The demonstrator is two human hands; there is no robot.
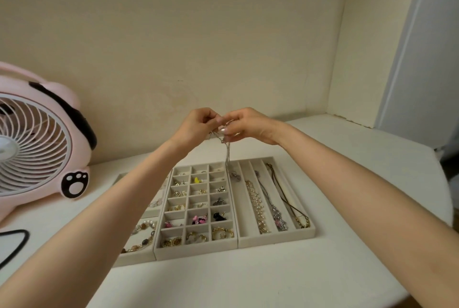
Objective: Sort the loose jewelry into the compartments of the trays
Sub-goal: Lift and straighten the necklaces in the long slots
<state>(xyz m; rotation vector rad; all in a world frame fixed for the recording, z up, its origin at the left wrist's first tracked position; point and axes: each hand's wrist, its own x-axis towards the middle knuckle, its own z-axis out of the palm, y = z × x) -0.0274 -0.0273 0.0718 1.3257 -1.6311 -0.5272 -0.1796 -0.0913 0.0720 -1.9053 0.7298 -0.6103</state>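
My left hand point(198, 125) and my right hand point(246, 125) meet above the trays, and both pinch the top of a thin silver necklace point(227, 158). Its chain hangs straight down, and its pendant end touches the far end of the leftmost slot of the long-slot tray point(275, 239). That tray's other slots hold a pearl strand point(257, 205), a silver chain point(272, 205) and a gold and dark chain point(288, 198). The middle grid tray point(195, 253) holds earrings and rings in small cells. A left tray point(135, 259) with bead bracelets is partly hidden by my left forearm.
A pink fan point(37, 148) with a paw print stands on the white table point(248, 283) at the left, and a black cable point(17, 240) lies near it. The wall rises close behind the trays. A white door frame stands at the right.
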